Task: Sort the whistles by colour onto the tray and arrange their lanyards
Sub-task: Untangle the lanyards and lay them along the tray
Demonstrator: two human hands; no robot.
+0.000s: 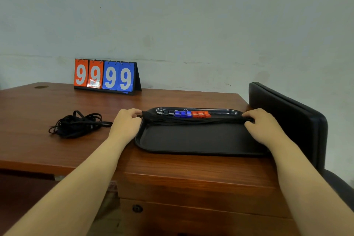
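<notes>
While the left hand (127,120) and the right hand (262,122) sit well apart, each with fingers curled round one end of the bundle of black lanyards (191,120), I see that bundle stretched across the far part of the tray (191,140), from its left rim to its right end. The black tray lies on the right side of the wooden bench (57,149). Along its far rim the whistles stand in one close row: three black whistles (165,113) on the left, three blue whistles (183,114) in the middle and three red whistles (200,114) on the right, nine by my count. The bundle runs just in front of the row.

A black chair back (287,113) rises just beside the tray's right end, close behind the right hand. Left of the left hand, apart from the tray, lies one loose tangle of black cord (76,123); I cannot tell how many strands it holds. At the far edge, against the pale wall (191,15), stands one flip scoreboard (105,76) showing four nines, two on red cards and two on blue. One lock (137,208) sits in the drawer front below.
</notes>
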